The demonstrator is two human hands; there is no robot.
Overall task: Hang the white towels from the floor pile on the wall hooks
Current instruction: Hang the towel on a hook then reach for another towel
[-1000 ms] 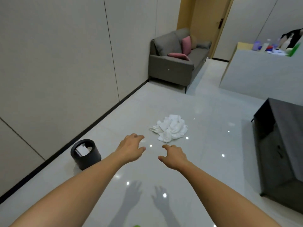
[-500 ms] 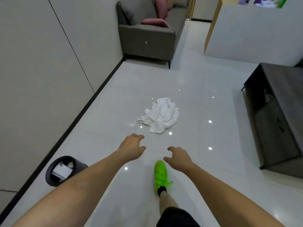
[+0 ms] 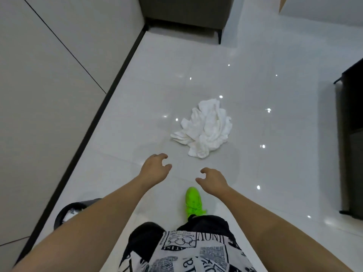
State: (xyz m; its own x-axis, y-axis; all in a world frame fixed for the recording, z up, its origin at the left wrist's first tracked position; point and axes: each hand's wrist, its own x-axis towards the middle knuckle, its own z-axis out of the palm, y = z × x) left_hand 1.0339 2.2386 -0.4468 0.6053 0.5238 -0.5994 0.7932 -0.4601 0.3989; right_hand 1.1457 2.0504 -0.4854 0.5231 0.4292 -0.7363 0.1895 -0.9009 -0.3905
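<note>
A crumpled pile of white towels (image 3: 204,129) lies on the glossy white floor ahead of me. My left hand (image 3: 155,169) is stretched out in the air short of the pile and to its left, its fingers loosely curled and holding nothing. My right hand (image 3: 213,181) hangs at about the same height, below the pile's near edge, also loosely curled and holding nothing. Neither hand touches the towels. No wall hooks are in view.
The panelled wall (image 3: 49,91) with a dark skirting runs along the left. A black bin (image 3: 72,212) stands by it, partly behind my left arm. A grey sofa's base (image 3: 186,12) is at the far end, a dark cabinet (image 3: 351,138) at the right. My green shoe (image 3: 193,201) is forward.
I have walked closer to the pile and the view has tilted down. The towels now sit nearer and larger. Both hands stay outstretched and hold nothing.
</note>
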